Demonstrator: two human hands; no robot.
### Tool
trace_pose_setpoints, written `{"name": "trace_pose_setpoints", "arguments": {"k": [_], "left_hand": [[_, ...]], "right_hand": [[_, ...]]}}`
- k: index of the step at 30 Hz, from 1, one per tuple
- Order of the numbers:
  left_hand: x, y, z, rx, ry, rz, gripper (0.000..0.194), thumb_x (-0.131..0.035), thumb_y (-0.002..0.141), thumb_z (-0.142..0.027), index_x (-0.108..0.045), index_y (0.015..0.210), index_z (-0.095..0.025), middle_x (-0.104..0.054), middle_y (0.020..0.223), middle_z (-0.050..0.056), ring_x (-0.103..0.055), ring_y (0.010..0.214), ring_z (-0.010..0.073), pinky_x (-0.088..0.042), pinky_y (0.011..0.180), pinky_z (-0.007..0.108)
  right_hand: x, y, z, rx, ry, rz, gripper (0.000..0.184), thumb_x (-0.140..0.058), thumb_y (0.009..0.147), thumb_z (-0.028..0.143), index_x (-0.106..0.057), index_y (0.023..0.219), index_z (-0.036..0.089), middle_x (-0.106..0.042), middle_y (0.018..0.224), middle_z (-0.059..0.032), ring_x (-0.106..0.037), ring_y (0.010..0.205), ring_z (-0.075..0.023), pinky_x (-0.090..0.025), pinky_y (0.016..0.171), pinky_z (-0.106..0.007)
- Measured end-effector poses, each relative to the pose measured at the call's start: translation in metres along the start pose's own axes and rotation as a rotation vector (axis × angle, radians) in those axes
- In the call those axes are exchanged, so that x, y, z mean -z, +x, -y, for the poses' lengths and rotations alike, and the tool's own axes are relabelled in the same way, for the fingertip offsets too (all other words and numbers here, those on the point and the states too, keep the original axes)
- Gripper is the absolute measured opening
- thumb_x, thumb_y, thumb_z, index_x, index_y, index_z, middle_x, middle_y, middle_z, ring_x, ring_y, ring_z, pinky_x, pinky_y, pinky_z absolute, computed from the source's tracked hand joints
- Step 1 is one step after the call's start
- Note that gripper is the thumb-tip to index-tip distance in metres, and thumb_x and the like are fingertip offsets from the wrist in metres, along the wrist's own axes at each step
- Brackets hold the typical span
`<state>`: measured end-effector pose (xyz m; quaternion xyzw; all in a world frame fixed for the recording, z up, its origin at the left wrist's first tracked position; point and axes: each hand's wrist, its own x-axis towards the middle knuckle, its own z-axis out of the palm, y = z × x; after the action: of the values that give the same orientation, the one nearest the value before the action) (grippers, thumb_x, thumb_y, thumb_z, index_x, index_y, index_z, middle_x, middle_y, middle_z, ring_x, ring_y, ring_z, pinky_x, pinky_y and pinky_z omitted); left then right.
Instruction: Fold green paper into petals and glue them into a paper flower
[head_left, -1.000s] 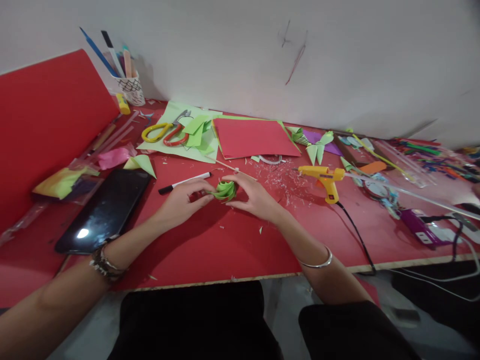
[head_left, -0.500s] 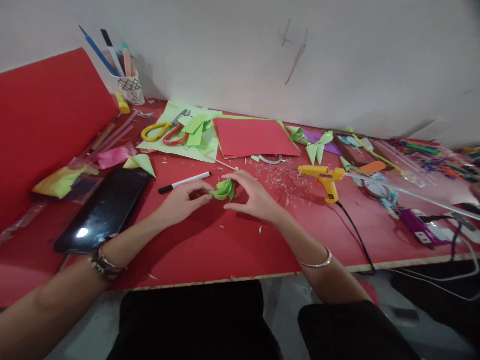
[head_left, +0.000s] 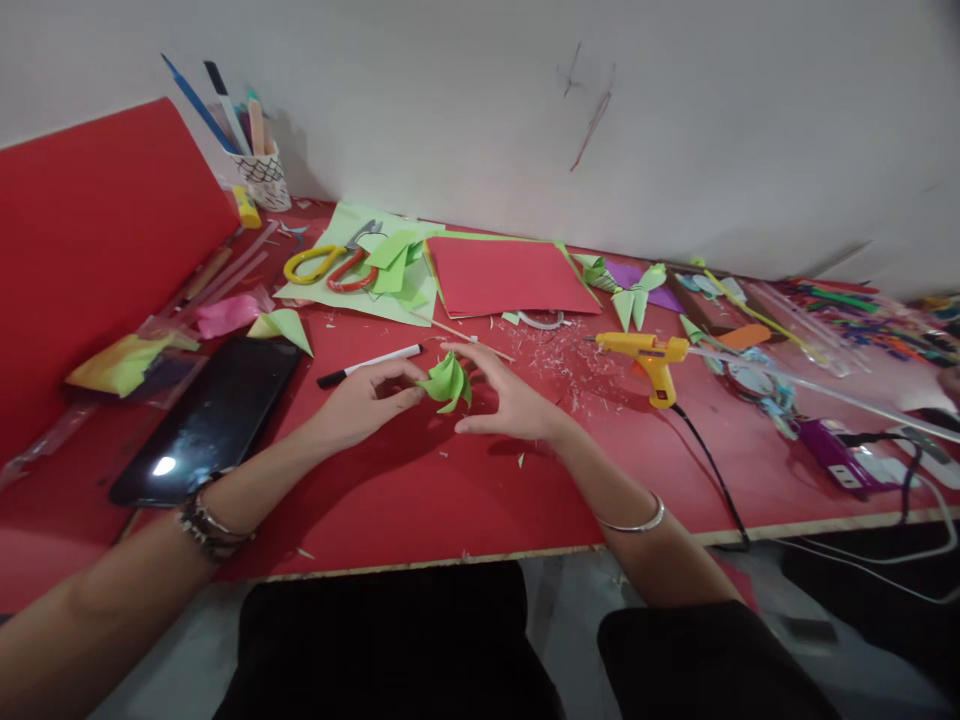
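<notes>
A small green folded-paper piece point(head_left: 448, 383) with curved, petal-like flaps is above the red table. My left hand point(head_left: 373, 402) pinches its left edge between thumb and fingertips. On the other side, my right hand point(head_left: 510, 400) curves round the piece with thumb and fingers spread apart. Its fingertips are close to the top of the paper; whether they touch it I cannot tell. Behind my left hand lies a white marker with a black cap point(head_left: 371, 366). A thin wooden stick point(head_left: 472, 338) rests just beyond my right fingers.
A yellow glue gun point(head_left: 651, 362) lies on the right, its black cord running over the table edge. Scissors point(head_left: 337, 268) and green scraps are on a pale green sheet point(head_left: 311, 290). Red paper point(head_left: 517, 278) lies behind my hands, a black phone point(head_left: 217, 415) to the left, paper shavings point(head_left: 574, 365) nearby.
The green paper piece has turned in my left fingertips, and its flaps now face another way. My right thumb has moved slightly down and away from it.
</notes>
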<state>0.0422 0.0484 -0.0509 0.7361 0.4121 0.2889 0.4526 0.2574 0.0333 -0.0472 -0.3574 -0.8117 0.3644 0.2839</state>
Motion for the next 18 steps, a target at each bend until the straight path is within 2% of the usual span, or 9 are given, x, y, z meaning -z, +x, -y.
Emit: {"name": "trace_pose_setpoints", "arguments": {"k": [4,8,11,14,18], "left_hand": [[0.000,-0.001,-0.003,-0.063,0.054,0.008,0.015,-0.051,0.077,-0.032,-0.058,0.080,-0.019,-0.063,0.088,0.002,-0.057,0.081,0.0156,-0.046,0.076,0.029],[-0.001,0.000,-0.002,-0.124,0.202,0.007,0.013,-0.047,0.076,-0.024,-0.057,0.083,-0.019,-0.062,0.089,0.002,-0.056,0.084,0.0160,-0.045,0.082,0.032],[-0.002,0.001,0.005,-0.147,0.341,-0.024,0.025,-0.046,0.070,-0.013,-0.055,0.093,-0.019,-0.058,0.100,0.004,-0.053,0.097,0.0185,-0.042,0.089,0.034],[-0.002,0.002,0.012,-0.131,0.425,-0.029,0.039,-0.045,0.066,-0.008,-0.051,0.103,-0.017,-0.051,0.112,0.008,-0.049,0.107,0.0211,-0.040,0.093,0.036],[-0.003,0.001,0.015,-0.122,0.422,-0.007,0.046,-0.043,0.065,-0.006,-0.046,0.110,-0.017,-0.050,0.116,0.009,-0.049,0.106,0.0218,-0.040,0.092,0.037]], "right_hand": [[0.000,0.000,0.000,-0.026,-0.009,0.025,0.067,-0.064,0.073,0.038,-0.032,0.131,0.027,-0.038,0.135,-0.0067,-0.041,0.120,-0.0208,-0.036,0.100,-0.040],[-0.003,0.000,-0.002,-0.043,-0.050,-0.004,0.060,-0.063,0.074,0.036,-0.036,0.127,0.025,-0.047,0.125,-0.0079,-0.048,0.111,-0.0200,-0.041,0.094,-0.039],[-0.003,-0.001,-0.002,-0.048,-0.113,-0.012,0.057,-0.063,0.074,0.036,-0.039,0.125,0.024,-0.051,0.116,-0.0081,-0.050,0.104,-0.0202,-0.042,0.091,-0.039],[-0.002,-0.002,-0.002,-0.060,-0.152,0.025,0.061,-0.063,0.073,0.036,-0.036,0.127,0.024,-0.049,0.119,-0.0086,-0.048,0.105,-0.0213,-0.042,0.091,-0.041],[0.000,-0.002,-0.002,-0.037,-0.205,0.071,0.065,-0.063,0.072,0.032,-0.034,0.129,0.024,-0.043,0.123,-0.0091,-0.041,0.115,-0.0229,-0.037,0.097,-0.042]]}}
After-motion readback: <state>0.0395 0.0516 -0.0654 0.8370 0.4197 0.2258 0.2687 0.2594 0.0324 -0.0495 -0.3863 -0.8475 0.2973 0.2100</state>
